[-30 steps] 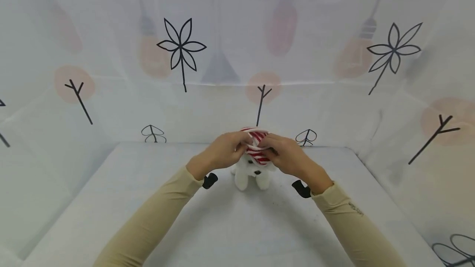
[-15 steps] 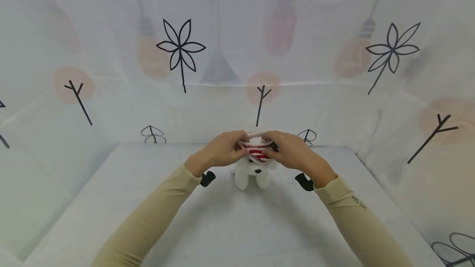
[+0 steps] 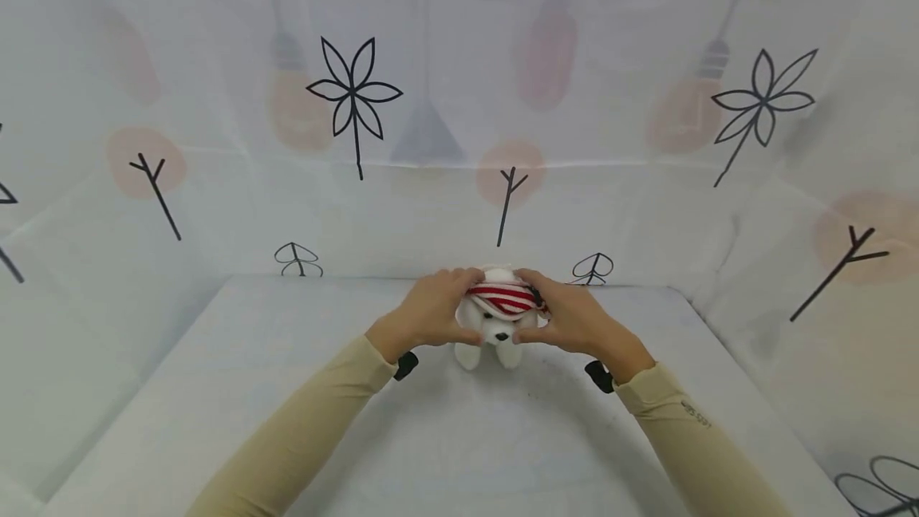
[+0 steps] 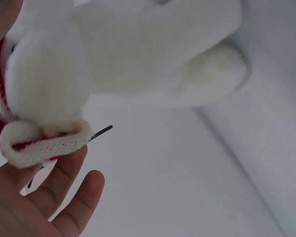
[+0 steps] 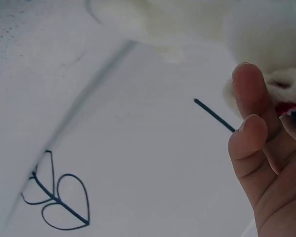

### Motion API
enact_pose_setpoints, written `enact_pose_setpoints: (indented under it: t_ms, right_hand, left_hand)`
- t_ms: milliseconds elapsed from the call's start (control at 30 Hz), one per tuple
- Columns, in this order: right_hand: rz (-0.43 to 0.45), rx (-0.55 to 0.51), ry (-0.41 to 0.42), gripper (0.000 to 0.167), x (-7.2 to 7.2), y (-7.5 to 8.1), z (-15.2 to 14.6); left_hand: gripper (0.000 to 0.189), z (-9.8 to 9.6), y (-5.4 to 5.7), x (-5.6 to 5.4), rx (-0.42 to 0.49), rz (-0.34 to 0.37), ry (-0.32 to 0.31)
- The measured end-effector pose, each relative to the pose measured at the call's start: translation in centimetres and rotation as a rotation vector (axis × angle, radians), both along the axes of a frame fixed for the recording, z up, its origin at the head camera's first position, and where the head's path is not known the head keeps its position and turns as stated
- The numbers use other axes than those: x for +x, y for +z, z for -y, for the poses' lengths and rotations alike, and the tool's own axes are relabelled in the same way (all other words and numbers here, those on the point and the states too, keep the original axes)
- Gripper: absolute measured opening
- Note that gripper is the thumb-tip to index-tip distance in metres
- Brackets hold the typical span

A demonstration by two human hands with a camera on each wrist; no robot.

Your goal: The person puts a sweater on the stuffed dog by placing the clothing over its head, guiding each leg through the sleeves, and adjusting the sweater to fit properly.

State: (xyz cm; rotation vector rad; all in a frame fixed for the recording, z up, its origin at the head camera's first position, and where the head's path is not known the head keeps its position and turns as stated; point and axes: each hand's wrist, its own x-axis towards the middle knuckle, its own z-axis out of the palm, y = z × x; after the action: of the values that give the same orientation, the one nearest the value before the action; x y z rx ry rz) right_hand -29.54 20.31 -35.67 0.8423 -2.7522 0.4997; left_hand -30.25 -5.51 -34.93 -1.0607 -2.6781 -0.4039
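A white plush dog [image 3: 497, 329] stands on all fours on the white-covered table. Round its head runs a red-and-white striped knitted headband [image 3: 502, 299], low over the eyes, while white fur shows above it. My left hand [image 3: 433, 307] cups one side of the head with the thumb spread beside the muzzle. Its fingers reach behind and touch the band's pale rolled edge [image 4: 49, 148] in the left wrist view. On the other side, my right hand [image 3: 573, 313] mirrors this, its fingertips [image 5: 249, 84] beside the fur and knit at the back.
The white table [image 3: 495, 445] ends at a backdrop cloth [image 3: 431, 214] printed with flowers and twigs, close behind the dog. Black wrist devices [image 3: 599, 376] sit under both wrists.
Both thumbs have moved from the band down to the muzzle, and the hands have spread wider. The band's upper part has come down, baring the white top of the head.
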Motion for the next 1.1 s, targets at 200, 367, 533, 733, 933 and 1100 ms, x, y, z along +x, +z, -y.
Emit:
enact_pose_setpoints:
  t_ms: [200,367,533,733,933,1100]
  right_hand:
    - [-0.027,-0.103,0.035,0.103,-0.5,-2.4,0.4]
    - [-0.015,-0.192,0.084,0.101,-0.4,-3.2,0.8]
    - [-0.051,-0.242,0.151,0.097,-0.4,-3.2,1.5]
    - [-0.020,-0.305,0.223,0.096,-0.1,-3.0,2.7]
    - [-0.047,-0.315,0.269,0.094,-0.3,-2.6,4.2]
    - [-0.088,-0.305,0.281,0.093,-0.4,-2.8,5.1]
  left_hand:
    - [0.094,-0.8,-2.1,0.1,0.094,-0.024,0.048]
    - [0.088,-0.7,-2.6,0.4,0.173,-0.046,0.042]
    - [0.083,-0.1,-2.5,0.6,0.274,-0.038,-0.006]
    - [0.081,1.2,-2.6,1.0,0.330,-0.063,-0.056]
    - [0.081,2.7,-2.5,1.2,0.375,-0.072,-0.065]
    - [0.081,3.8,-2.8,1.4,0.399,-0.090,-0.053]
